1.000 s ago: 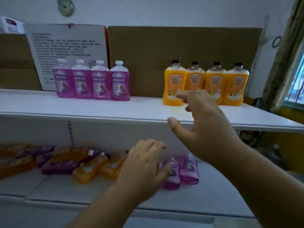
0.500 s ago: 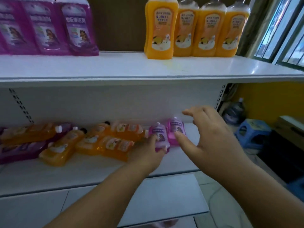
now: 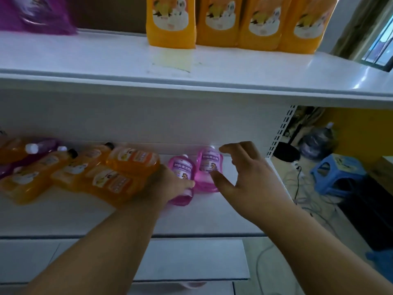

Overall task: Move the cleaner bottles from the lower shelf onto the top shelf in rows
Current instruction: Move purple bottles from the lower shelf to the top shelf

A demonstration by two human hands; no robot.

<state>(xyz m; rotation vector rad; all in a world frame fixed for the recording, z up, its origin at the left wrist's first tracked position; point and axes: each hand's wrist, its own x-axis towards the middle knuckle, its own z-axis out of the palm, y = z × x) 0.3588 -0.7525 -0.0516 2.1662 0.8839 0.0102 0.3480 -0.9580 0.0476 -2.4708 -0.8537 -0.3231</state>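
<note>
Reaching in low now, both hands go for the two pink bottles lying flat near the right end of the lower shelf [image 3: 212, 211], caps toward the back wall, bases toward the front edge. So the long axis of each runs front to back, straight along the line of the arms.

Left hand [image 3: 168, 188] is on the left pink bottle [image 3: 182, 171], fingers lying across its lower body and thumb along its right side; whether it has truly closed round it, I cannot tell. Right hand [image 3: 244, 173] hangs spread wide, thumb low and fingers arched, just to the right of the right pink bottle [image 3: 209, 167], thumb tip near its base and not yet touching as far as I can see.

Each hand has its own bottle nearest, no crossing needed. My read: the right hand must close in leftward across the bottle's width. Orange bottles [image 3: 119, 173] lie heaped just left of the left hand, close enough to get nudged. Up top, the top shelf [image 3: 234, 67] shows free room in front of the standing orange row [image 3: 234, 20].
</note>
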